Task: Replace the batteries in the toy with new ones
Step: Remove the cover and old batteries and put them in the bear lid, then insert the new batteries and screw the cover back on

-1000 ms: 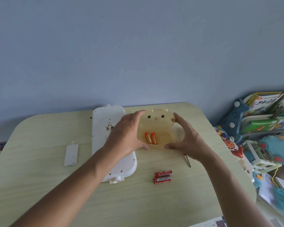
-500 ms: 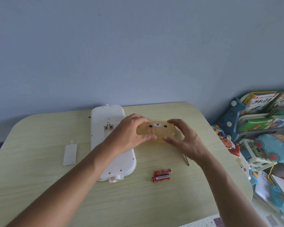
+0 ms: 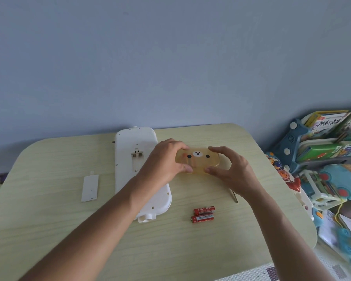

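A translucent amber bear-face box sits on the table with its lid down. My left hand grips its left end and my right hand its right end. The long white toy lies face down to the left, its open battery slot showing. Its white battery cover lies apart further left. Two red batteries lie side by side on the table nearer to me. A thin screwdriver tip pokes out under my right wrist.
The light wooden table has rounded corners and its right edge is close to my right arm. Beyond that edge stand a blue bookshelf with picture books and a heap of plastic toys. A blue wall is behind.
The bear box lid was open with two orange batteries showing inside; both hands have brought the lid down and now hold the box closed.
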Demonstrator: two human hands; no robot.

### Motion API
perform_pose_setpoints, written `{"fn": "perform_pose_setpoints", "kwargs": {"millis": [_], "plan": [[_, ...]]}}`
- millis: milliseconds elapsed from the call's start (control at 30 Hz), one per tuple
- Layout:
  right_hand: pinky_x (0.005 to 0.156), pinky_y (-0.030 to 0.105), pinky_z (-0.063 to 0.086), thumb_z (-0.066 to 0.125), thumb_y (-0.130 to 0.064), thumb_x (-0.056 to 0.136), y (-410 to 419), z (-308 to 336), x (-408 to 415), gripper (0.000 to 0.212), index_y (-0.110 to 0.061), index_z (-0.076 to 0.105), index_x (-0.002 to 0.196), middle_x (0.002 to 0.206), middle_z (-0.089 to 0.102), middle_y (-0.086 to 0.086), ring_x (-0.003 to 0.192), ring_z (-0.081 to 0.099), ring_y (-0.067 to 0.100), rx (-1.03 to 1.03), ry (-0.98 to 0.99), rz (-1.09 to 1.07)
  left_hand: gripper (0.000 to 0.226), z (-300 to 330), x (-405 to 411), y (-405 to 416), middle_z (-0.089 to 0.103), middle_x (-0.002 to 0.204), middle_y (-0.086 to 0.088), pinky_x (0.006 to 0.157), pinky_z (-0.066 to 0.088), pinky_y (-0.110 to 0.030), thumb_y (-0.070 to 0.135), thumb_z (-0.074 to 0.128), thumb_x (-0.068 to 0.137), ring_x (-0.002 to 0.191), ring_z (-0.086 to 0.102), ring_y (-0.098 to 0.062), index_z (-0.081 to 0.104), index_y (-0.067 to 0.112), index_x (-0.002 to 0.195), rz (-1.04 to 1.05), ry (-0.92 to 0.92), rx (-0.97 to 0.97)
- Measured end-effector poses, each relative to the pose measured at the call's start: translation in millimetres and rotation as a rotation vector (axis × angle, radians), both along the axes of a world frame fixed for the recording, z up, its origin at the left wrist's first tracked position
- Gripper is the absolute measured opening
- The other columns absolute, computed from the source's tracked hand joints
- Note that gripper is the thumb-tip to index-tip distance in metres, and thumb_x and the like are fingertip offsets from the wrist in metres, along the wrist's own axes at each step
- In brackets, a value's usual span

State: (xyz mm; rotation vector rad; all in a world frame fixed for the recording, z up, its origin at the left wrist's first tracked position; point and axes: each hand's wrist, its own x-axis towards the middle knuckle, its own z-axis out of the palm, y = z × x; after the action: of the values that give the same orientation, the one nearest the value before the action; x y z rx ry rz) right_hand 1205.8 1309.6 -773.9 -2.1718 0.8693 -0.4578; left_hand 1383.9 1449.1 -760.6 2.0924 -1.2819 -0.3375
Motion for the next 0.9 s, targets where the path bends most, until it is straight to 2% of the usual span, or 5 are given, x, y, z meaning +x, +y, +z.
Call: {"fn": "perform_pose_setpoints", "kwargs": {"millis": [333,433,533,700,900], "plan": [[0.109,0.024,0.039,0.085,-0.033,0.076,16,12,-20,0.064,-0.035,0.060,0.134,0.139,0.058,-0.013,0.130,0.048,0.000,-0.066,-0.029,0.012,0.064,12,-17,23,0.060,0.127,0.005,0.100,0.032,-0.019,0.047,0.080,0.073,0.123,0.048,-0.014,0.061,0.024,0.129,-0.069,-0.146,-0.063],[0.088,0.020,0.051,0.085,-0.035,0.072,30,18,-37,0.039,-0.032,0.074,0.110,0.114,0.067,-0.013,0.104,0.062,0.002,-0.164,-0.034,0.099,0.045,16,-35,52,0.063,0.107,0.011,0.091,0.040,-0.020,0.049,0.079,0.073,0.105,0.051,-0.007,0.066,0.027,0.109,-0.201,-0.179,-0.072],[0.067,0.013,0.046,0.086,-0.033,0.071,48,17,-48,0.027,-0.035,0.077,0.097,0.096,0.070,-0.015,0.084,0.063,0.010,-0.104,0.059,0.265,0.043,12,-53,72,0.064,0.092,0.019,0.083,0.040,-0.020,0.063,0.077,0.066,0.090,0.051,-0.001,0.066,0.033,0.094,-0.308,-0.206,0.040],[0.065,0.009,0.042,0.086,-0.020,0.075,61,8,-49,0.024,-0.024,0.081,0.099,0.089,0.070,-0.009,0.076,0.061,0.003,-0.004,0.082,0.352,0.057,6,-69,73,0.067,0.089,0.021,0.086,0.030,-0.030,0.075,0.071,0.058,0.094,0.042,-0.006,0.067,0.033,0.096,-0.286,-0.352,0.139],[0.065,0.009,0.042,0.083,-0.022,0.079,68,10,-48,0.023,-0.026,0.082,0.101,0.089,0.068,-0.009,0.075,0.060,0.000,-0.032,0.084,0.366,0.040,15,-79,73,0.049,0.090,0.009,0.091,0.028,-0.025,0.053,0.075,0.076,0.073,0.007,-0.006,0.065,0.030,0.107,-0.235,-0.262,0.148]]}}
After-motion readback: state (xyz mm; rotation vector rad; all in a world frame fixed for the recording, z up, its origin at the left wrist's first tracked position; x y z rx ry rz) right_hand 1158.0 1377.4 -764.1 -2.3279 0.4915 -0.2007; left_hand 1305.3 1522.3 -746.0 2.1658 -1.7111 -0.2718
